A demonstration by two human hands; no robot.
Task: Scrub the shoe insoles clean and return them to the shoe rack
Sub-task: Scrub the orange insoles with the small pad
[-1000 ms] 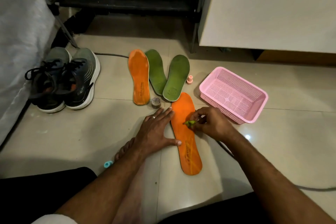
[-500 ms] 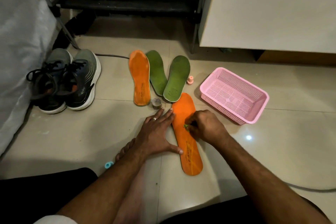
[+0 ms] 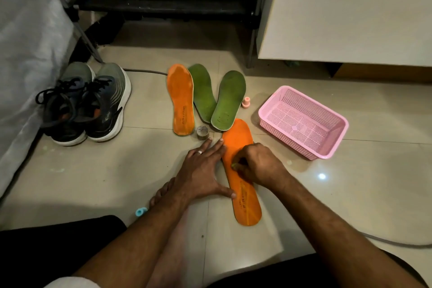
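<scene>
We see four insoles flat on the floor: a near orange insole [image 3: 245,196] lying lengthwise, and beyond it another orange insole [image 3: 182,100]. Two green insoles [image 3: 218,100] lie between them, heels converging, the right one overlapping the left.

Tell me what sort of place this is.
Probably a room in a home, by a shoe rack: tiled floor, a pair of sneakers beside a dark low rack, and a pink basket.
</scene>
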